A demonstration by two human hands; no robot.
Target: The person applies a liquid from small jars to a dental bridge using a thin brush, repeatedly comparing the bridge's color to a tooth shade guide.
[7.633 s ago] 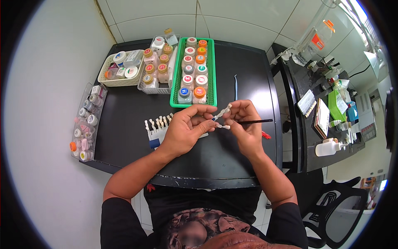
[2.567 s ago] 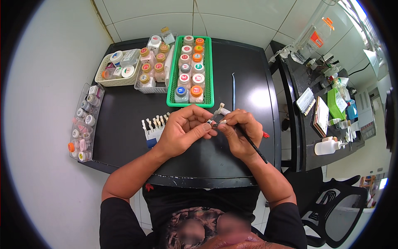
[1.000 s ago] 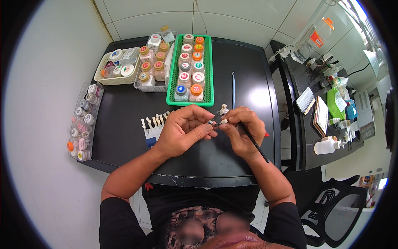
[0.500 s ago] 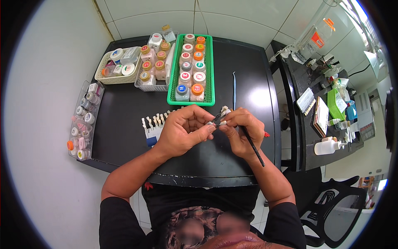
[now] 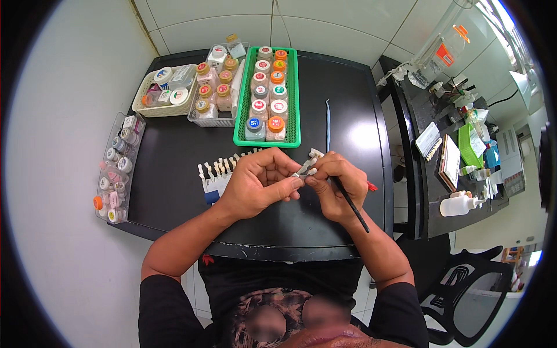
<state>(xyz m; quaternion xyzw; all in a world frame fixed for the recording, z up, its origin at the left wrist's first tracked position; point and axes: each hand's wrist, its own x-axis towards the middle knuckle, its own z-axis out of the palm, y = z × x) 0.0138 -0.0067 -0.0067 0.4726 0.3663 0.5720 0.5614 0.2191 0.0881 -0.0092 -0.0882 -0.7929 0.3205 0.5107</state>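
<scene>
Over the black table my left hand (image 5: 257, 184) is closed, its thumb and forefinger pinching a small grey-and-white dental piece (image 5: 306, 168) with tooth-like shapes. Close against it on the right, my right hand (image 5: 341, 184) is closed round a slim tool with a black handle (image 5: 352, 206), which slants down toward me. The tool's tip is hidden by the fingers. White tooth-like bits show by the right fingertips, and whether those fingers also grip the piece I cannot tell. Partly behind my left hand lies a tooth shade guide (image 5: 216, 182) with a row of white tabs.
A green basket (image 5: 298, 110) of capped jars stands beyond my hands. Left of it are a clear bin (image 5: 212, 122), a cream basket (image 5: 168, 112) and a long clear box (image 5: 129, 191) of jars. A blue hooked instrument (image 5: 328, 127) lies on the table (image 5: 354, 98). A side counter (image 5: 426, 191) is at right.
The dental piece has turned between my fingers and shows more of its pale side. My right hand has shifted slightly left with the tool. My left hand has hardly moved.
</scene>
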